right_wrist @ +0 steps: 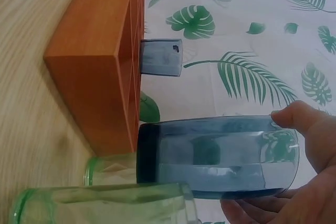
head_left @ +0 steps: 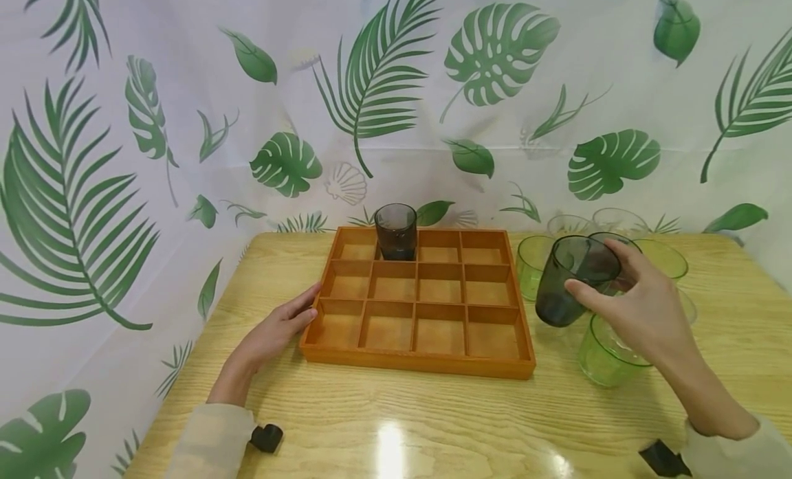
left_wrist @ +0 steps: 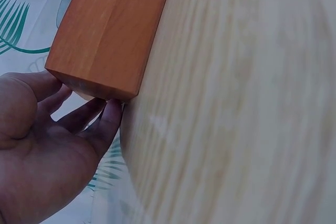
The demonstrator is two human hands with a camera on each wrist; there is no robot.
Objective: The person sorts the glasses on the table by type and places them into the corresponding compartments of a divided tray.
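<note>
Table (head_left: 346, 414): pale yellow wood grain, glare spots on the near part.
Sleeves (head_left: 213, 438): light-coloured, on both your arms, a small black piece (head_left: 267, 438) by each wrist.
Front green cup (head_left: 603, 365): see-through, darker green rim, on the table below your right hand (head_left: 646, 307).
Box (head_left: 421, 361): orange-brown wood, smooth, flat on the table in front of you, three rows of four square compartments, thin dividers.
Left hand (head_left: 275, 335): yours rests at the box's left side, fingers touching the outside, not wrapped round it.
Right hand: yours grasps the held cup, thumb on one side, fingers on the other, up near its mouth.
Held cup (head_left: 557, 300): off the table, just right of the box, tilted, mouth up. Smoky grey from the head, bluish from the right wrist; see-through, faceted sides, glossy highlights, base thicker and darker, mouth a bit wider than base.
Side green cup (head_left: 529, 259): upright on the table, close to the box's right wall, partly behind your held cup.
Second dark cup (head_left: 619, 237): behind your right hand, mostly hidden, just the rim readable.
Far green cup (head_left: 671, 259): right of that one, partly covered by your hand.
Clear cups (head_left: 621, 220): two at the back of the cluster, colourless, faint outlines.
Boxed cup (head_left: 396, 235): same smoky kind as yours, upright in the back row, second compartment from left, top standing above the walls.
Cloth (head_left: 371, 73): white, green leaf print, behind the table.
</note>
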